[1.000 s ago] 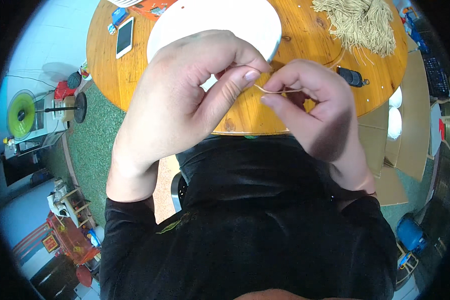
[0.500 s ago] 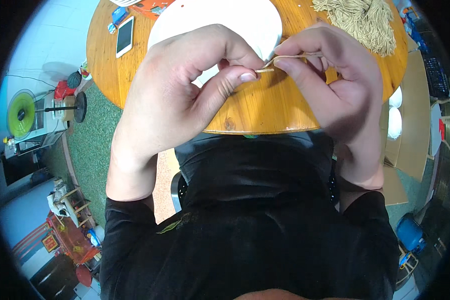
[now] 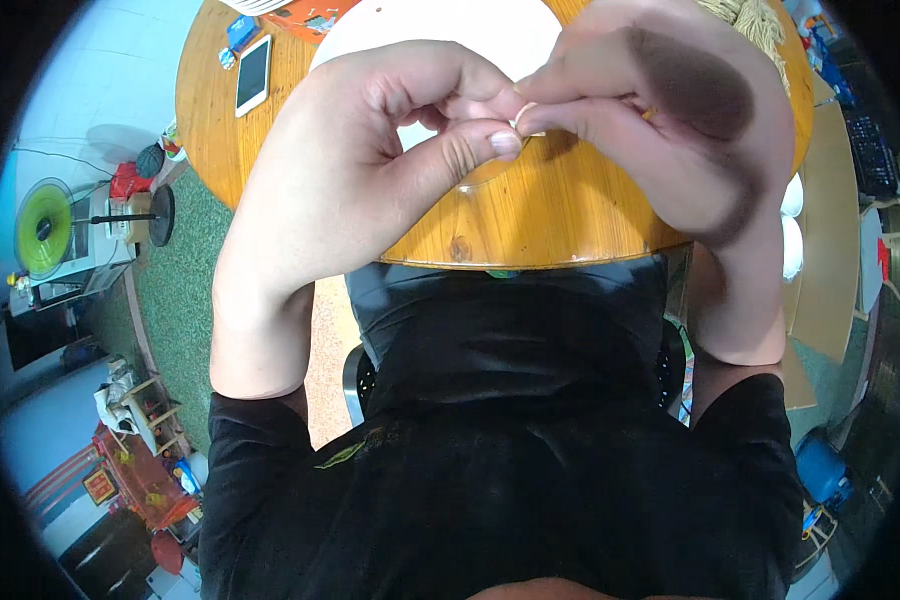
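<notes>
My left hand (image 3: 370, 170) and my right hand (image 3: 670, 110) meet fingertip to fingertip above the near part of the round wooden table (image 3: 510, 225). Thumb and forefinger are pinched together on each hand. A thin tan cord (image 3: 537, 134) is caught between the fingertips, with only a tiny bit of it showing. The fingers hide the rest of it. Beyond the hands lies a large white round plate or board (image 3: 410, 25). A bundle of tan yarn (image 3: 760, 30) lies at the far right, partly covered by my right hand.
At the table's far left are a white phone (image 3: 254, 75), a small blue box (image 3: 241, 32) and an orange printed sheet (image 3: 310, 18). Opened cardboard (image 3: 820, 270) stands right of the table. A fan (image 3: 45, 228) stands off to the left.
My right hand has moved up and turned, its fingertips now touching those of my left hand. The cord stretch seen between the hands is now mostly hidden, and more yarn is covered.
</notes>
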`<state>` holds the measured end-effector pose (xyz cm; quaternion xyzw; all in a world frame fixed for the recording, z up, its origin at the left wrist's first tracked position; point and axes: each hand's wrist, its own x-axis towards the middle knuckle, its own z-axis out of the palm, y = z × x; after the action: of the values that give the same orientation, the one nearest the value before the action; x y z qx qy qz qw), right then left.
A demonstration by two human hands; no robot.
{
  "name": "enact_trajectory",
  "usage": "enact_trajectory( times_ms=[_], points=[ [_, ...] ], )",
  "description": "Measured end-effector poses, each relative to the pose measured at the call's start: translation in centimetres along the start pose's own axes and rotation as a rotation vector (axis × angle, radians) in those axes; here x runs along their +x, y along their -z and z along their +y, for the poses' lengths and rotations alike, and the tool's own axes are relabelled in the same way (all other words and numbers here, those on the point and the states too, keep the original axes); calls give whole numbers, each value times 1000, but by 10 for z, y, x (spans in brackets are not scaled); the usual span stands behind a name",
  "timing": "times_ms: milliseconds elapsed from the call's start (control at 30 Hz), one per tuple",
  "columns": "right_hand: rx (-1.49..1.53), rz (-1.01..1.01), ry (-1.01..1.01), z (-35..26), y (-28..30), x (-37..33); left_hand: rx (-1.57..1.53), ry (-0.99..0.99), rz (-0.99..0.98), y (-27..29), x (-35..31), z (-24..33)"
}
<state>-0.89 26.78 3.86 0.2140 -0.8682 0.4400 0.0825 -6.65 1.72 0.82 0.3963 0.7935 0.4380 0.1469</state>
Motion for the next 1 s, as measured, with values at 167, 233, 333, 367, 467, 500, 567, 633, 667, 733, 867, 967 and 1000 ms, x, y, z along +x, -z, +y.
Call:
enact_trajectory(
  times_ms=[167, 233, 333, 367, 467, 500, 567, 633, 667, 733, 867, 967, 1000],
  points=[
    [10, 103, 64, 9, -16, -2, 19, 4, 25, -3, 1, -1],
    [-22, 183, 18, 10, -23, -1, -49, 137, 44, -4, 0, -1],
    [-121, 694, 267, 41, -60, 7, -90, 91, 37, -2, 3, -5],
    [-122, 694, 266, 45, -67, 1, -90, 90, 36, -2, 4, -7],
    [-172, 791, 258, 57, -81, -26, -209, 105, 74, -1, 6, -8],
    [-175, 792, 256, 61, -87, -32, -193, 118, 89, 0, 7, -7],
    [-125, 688, 309, 66, -95, -40, -175, 133, 101, 0, 9, -6],
    [-46, 623, 263, 61, -99, -38, -128, 210, 94, 1, 10, -3],
    [4, 622, 209, 60, -102, -37, -127, 211, 95, 0, 10, -4],
    [54, 621, 156, 57, -103, -38, -109, 207, 92, -1, 11, -5],
    [-35, 550, 241, 46, -101, -37, -150, 221, 72, 1, 11, -5],
    [-66, 593, 253, 50, -106, -33, -170, 184, 93, -1, 10, -5],
    [-79, 606, 249, 49, -107, -33, -172, 184, 101, -2, 11, -4]
  ],
)
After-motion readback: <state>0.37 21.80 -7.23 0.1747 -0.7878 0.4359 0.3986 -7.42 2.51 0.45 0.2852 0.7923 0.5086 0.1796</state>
